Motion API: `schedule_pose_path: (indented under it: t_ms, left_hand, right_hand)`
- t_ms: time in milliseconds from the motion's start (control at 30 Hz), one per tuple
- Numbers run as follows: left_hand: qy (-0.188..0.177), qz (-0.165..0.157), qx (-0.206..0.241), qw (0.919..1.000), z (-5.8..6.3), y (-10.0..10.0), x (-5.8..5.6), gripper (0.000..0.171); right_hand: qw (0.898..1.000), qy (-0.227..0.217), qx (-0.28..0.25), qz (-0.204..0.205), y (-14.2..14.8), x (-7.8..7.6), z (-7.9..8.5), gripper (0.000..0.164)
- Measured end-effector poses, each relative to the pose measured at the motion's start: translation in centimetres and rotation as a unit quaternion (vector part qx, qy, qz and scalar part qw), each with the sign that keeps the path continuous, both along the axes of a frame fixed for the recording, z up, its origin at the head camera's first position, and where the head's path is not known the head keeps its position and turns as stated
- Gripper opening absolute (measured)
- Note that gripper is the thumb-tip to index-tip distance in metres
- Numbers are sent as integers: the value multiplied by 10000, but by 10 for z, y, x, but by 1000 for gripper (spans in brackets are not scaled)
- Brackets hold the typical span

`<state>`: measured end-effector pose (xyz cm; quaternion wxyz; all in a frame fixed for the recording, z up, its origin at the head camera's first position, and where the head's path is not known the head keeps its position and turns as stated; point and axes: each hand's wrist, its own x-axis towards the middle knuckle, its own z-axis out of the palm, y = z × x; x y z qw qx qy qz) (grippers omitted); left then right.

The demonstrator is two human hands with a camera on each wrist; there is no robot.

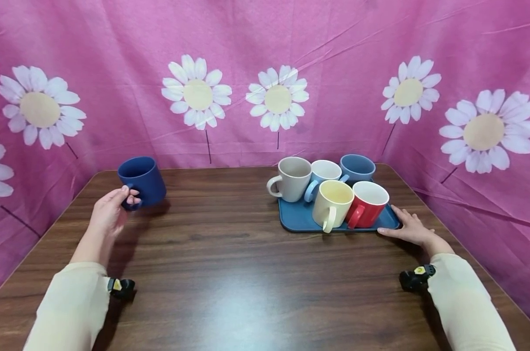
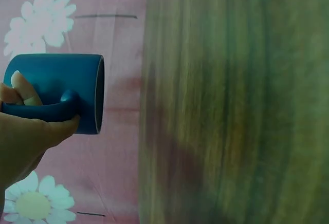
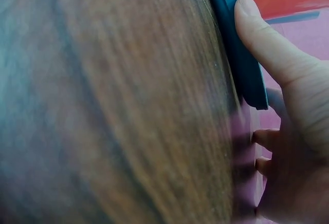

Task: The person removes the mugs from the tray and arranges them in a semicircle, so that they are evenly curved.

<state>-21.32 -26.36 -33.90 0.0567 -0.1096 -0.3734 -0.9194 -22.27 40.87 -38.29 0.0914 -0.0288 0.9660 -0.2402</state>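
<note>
My left hand (image 1: 109,209) grips the handle of a dark blue mug (image 1: 148,183), opening upward and slightly tilted, at the far left of the table. In the left wrist view the base of the mug (image 2: 87,75) shows with cloth between it and the tabletop. Over on the right, my right hand (image 1: 411,230) touches the near right corner of a blue tray (image 1: 295,219). Its thumb (image 3: 257,23) lies against the tray's near edge, the other fingers spread along the right side. On the tray stand a grey mug (image 1: 293,183), a cream mug (image 1: 332,204) and a red mug (image 1: 368,207).
Behind those, a light blue mug with a white inside (image 1: 326,169) and a plain blue mug (image 1: 358,168) also stand on the tray. A pink cloth with daisies (image 1: 238,39) hangs around the brown wooden table (image 1: 221,224) at the back and sides.
</note>
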Motion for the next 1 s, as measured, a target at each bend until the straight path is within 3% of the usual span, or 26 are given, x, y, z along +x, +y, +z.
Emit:
schedule_pose_path:
  t_ms: [167,400,1000]
  left_hand:
    - [-64,97,94,9999,0,-2,-16,26]
    - [-433,298,-187,9984,-2,0,-34,25]
    - [-680,453,-836,9931,-20,11,-54,29]
  right_hand:
    - [10000,24,57,-37,0,0,3,95]
    - [9998,-102,55,-151,-2,0,1,95]
    - [9995,-151,-39,-261,-2,4,-3,96]
